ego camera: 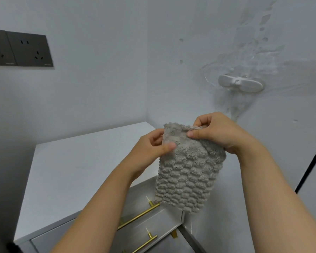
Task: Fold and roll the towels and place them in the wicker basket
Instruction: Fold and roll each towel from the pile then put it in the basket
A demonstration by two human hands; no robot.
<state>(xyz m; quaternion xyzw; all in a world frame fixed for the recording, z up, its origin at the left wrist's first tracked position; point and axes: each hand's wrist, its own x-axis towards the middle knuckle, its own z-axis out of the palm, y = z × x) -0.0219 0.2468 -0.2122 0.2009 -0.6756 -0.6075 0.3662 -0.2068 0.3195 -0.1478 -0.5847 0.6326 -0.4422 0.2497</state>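
A grey, bumpy-textured towel (pixel 186 176) hangs in the air in front of me, above the front right corner of a white cabinet. My left hand (pixel 151 148) pinches its upper left edge between thumb and fingers. My right hand (pixel 215 132) grips the top right corner, thumb pressed on the front and fingers curled over the top hem. The towel droops down from both hands, its lower edge level with the cabinet's drawers. No wicker basket is in view.
The white cabinet top (pixel 77 170) lies below and to the left. Its drawers carry brass bar handles (pixel 139 216). Dark wall sockets (pixel 20 50) sit at the upper left. A white wall hook (pixel 241 85) is fixed to the right wall.
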